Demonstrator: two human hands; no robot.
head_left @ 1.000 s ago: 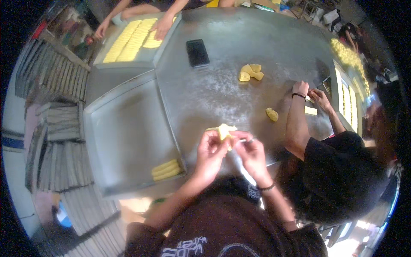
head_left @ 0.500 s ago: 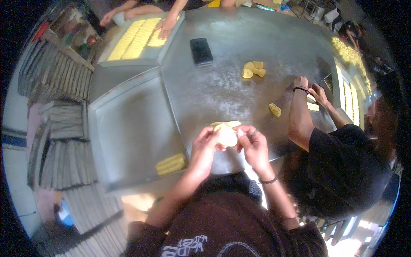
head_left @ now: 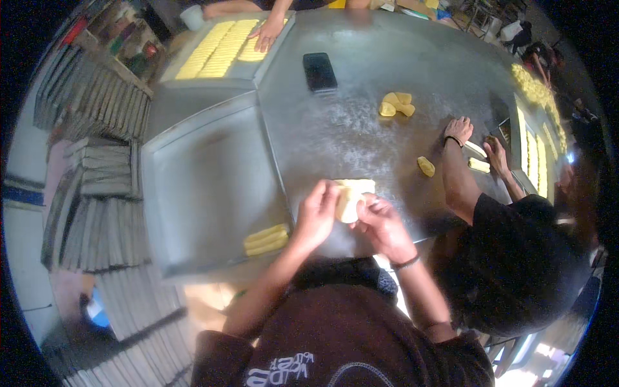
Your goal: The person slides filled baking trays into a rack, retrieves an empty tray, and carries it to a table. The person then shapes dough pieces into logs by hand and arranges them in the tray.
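A pale yellow piece of dough (head_left: 347, 206) is held up between my two hands, low over the near edge of the metal table. My left hand (head_left: 316, 216) pinches its left side. On the other side, the fingers and thumb of my right hand (head_left: 383, 222) grip it, and they hide part of its edge. Just beyond my fingertips shows another strip of dough (head_left: 356, 184). To the left, a wide metal tray (head_left: 213, 161) holds several dough rolls (head_left: 266, 240) in its near right corner.
Lumps of dough (head_left: 396, 104) and a dark phone (head_left: 320, 71) lie on the table (head_left: 361, 51). At right, a co-worker's hands (head_left: 458, 129) work beside dough rolls. Another person's hand (head_left: 267, 35) touches a filled tray (head_left: 274, 61) at far left. Stacked trays (head_left: 103, 168) stand left.
The dough between my hands has turned and looks narrower, more curled. My right hand has closed further over its side. The co-worker's nearer hand now lies flatter. The whole view has shifted slightly.
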